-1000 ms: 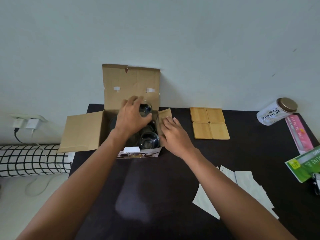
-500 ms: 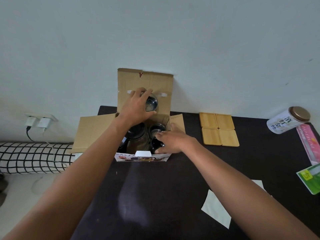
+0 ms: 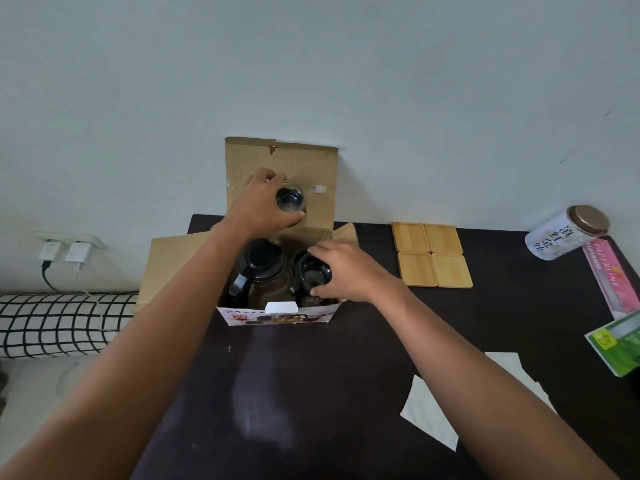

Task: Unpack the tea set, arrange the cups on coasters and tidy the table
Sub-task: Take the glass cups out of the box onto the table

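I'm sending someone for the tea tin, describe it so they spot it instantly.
Start at the dark table and go to its far right corner by the wall. The white tea tin lies tipped there beside a pink box: the only cylinder, with a bronze lid.

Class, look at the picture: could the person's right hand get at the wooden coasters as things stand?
Probably yes, once freed: the right hand now grips a glass cup in the box, and the bare coasters lie just right of it, nothing between.

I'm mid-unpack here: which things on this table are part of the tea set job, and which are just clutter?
Part of the job:
- cardboard box
- glass cup in left hand
- second cup under right hand
- teapot in the box
- four wooden coasters

Lying about:
- tea tin
- pink packet
- green packet
- white papers
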